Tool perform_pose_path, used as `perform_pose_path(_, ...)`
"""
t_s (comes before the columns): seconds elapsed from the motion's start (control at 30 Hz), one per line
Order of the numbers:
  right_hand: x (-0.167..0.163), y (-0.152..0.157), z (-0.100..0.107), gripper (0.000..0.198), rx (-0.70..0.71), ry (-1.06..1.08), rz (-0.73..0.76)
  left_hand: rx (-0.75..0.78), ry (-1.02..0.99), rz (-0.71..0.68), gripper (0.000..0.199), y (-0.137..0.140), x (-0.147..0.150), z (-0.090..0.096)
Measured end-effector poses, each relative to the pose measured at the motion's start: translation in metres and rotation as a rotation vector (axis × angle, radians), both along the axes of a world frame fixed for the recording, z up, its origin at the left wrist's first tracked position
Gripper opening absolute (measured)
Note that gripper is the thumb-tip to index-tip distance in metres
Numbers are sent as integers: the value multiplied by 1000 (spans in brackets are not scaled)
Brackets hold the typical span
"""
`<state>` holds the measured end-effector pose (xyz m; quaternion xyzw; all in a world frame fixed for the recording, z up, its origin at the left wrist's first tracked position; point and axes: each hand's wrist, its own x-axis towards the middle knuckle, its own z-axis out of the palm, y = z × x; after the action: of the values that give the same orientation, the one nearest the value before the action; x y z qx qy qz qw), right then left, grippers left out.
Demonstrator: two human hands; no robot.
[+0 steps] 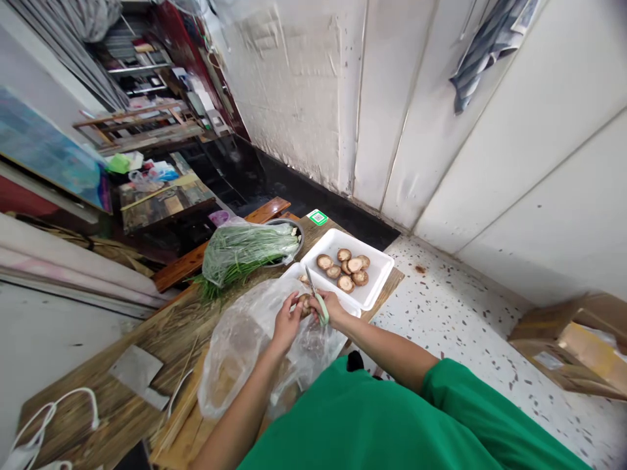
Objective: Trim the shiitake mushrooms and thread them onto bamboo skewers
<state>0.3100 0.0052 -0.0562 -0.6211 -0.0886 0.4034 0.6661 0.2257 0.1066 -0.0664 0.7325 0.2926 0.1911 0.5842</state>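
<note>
Mushroom (306,304) partly behind fingers (296,309), cropped box (543,349)

The left arm (245,401) and right arm (392,352) are stretched forward and down, slanted inward toward each other. The left hand (287,321) is held with its fingers (295,308) bent and drawn into a pinch. The right hand (333,308) is curled into a grip, and the two hands are set just beside each other.
</note>
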Motion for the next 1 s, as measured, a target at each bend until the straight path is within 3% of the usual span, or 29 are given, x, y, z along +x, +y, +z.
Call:
perform_pose_path(0.1,1,2,-4,15,0,24,-2,-46,8,4,44,0,-1,-4)
perform_pose_path(0.3,11,0,-9,21,26,10,23,-355,-40,12,39,4,-2,-15)
perform_pose_path(0.5,28,-8,-20,33,32,-129,-44,-261,-21,263,34,12,3,-11)
perform_pose_path(0.6,37,-21,-26,39,61,-162,-63,-264,-49,285,35,16,17,-2)
perform_pose_path(0.73,38,-54,-38,39,48,-188,-201,-160,-28,117,35,15,59,2)
perform_pose_path(0.87,24,-90,-53,39,0,-164,-333,0,47,-58,34,4,119,-5)
perform_pose_path(1.0,8,-113,-60,39,-2,-109,-325,169,150,-263,30,-12,171,-16)
